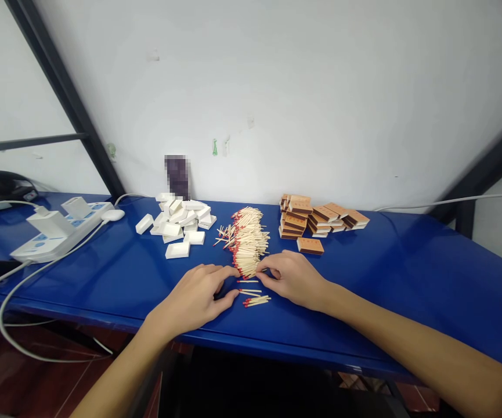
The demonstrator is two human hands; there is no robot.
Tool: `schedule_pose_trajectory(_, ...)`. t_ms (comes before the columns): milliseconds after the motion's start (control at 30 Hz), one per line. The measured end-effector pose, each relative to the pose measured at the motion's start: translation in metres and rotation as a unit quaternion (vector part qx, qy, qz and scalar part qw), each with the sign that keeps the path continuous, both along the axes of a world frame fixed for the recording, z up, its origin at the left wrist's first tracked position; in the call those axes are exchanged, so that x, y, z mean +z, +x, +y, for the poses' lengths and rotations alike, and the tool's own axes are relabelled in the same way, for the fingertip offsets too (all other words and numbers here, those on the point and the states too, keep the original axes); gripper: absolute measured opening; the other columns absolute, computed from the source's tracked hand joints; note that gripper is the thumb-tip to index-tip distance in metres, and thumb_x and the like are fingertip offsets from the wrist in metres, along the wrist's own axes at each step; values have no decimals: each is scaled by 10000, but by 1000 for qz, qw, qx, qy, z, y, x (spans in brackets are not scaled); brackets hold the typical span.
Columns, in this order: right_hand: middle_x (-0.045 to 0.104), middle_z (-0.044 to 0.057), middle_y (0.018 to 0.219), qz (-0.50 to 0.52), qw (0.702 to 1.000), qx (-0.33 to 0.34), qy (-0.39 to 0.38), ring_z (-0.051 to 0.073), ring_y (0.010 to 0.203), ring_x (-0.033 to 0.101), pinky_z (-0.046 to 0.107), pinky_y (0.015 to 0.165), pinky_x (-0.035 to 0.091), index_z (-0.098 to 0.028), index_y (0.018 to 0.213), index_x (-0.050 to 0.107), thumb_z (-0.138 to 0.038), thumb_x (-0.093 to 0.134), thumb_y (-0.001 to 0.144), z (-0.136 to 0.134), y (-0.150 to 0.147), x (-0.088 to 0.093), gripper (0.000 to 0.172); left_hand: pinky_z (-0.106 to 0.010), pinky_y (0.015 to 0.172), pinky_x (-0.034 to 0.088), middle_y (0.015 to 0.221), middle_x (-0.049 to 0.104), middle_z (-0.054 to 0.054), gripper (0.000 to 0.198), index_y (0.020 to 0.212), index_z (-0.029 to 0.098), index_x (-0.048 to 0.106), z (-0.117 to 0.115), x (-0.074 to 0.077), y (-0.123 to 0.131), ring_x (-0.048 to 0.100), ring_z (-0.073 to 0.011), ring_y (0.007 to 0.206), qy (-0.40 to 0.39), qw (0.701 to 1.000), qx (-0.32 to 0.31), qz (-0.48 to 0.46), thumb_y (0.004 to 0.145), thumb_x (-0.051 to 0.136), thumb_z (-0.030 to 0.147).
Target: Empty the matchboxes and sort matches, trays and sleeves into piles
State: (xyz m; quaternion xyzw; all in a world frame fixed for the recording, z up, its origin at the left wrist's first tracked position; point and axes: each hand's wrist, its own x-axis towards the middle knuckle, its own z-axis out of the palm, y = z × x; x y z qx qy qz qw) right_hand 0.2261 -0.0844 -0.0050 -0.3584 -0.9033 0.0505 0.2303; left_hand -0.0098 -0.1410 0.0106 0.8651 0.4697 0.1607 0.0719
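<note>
A long heap of red-tipped matches (pixel 251 235) lies on the blue table between my two hands. My left hand (pixel 201 293) rests at the heap's near left side, its index fingertip touching the red heads. The left thumb is spread apart from that finger, beside a few loose matches (pixel 249 291). From the right, my right hand (pixel 294 278) reaches the heap's near end. Its thumb and index finger pinch at the plain end of a match, partly hidden by the fingertips. Closer to the table's front edge sits a small group of matches (pixel 257 301).
White matchbox trays (pixel 177 250) are piled at the back left. Brown matchbox sleeves (pixel 310 245) are stacked at the back right. A white power strip (pixel 59 241) with plugs and cables occupies the left end. A pixelated dark object (pixel 177 176) leans against the wall.
</note>
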Motion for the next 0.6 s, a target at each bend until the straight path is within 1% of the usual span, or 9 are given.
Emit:
schedule_pose_trajectory(167, 596, -17, 582, 1, 1000, -11, -1, 127, 569, 482, 262, 637, 330, -209, 851, 750, -230, 620, 878, 4, 0, -3, 135, -313, 752, 456, 808, 617, -13, 327, 1249, 235, 598, 0, 1, 0, 603, -208, 800, -12, 1000, 5, 9, 955, 532, 363)
schedule_pose_trajectory(367, 587, -23, 572, -1, 1000, -17, -7, 127, 553, 485, 262, 624, 323, -206, 876, 748, -232, 625, 879, 7, -2, -2, 126, -343, 834, 482, 838, 636, -32, 374, 1285, 214, 590, 1, -1, 0, 621, -219, 849, -9, 1000, 6, -1, 951, 531, 373)
schedule_pose_trajectory(467, 579, -24, 567, 4, 1000, -15, -9, 126, 556, 486, 255, 610, 317, -208, 861, 744, -234, 620, 878, 7, -2, -1, 128, -353, 847, 485, 848, 638, -35, 369, 1279, 215, 597, 1, -2, 0, 621, -223, 869, -11, 1000, 7, -8, 950, 533, 370)
schedule_pose_trajectory(600, 559, -36, 553, 16, 999, -16, -32, 113, 533, 462, 248, 596, 302, -209, 855, 742, -232, 626, 872, 6, 1, 0, 120, -354, 846, 483, 834, 626, -27, 346, 1267, 228, 594, 0, -1, -1, 614, -223, 869, -19, 1000, 8, -4, 956, 530, 365)
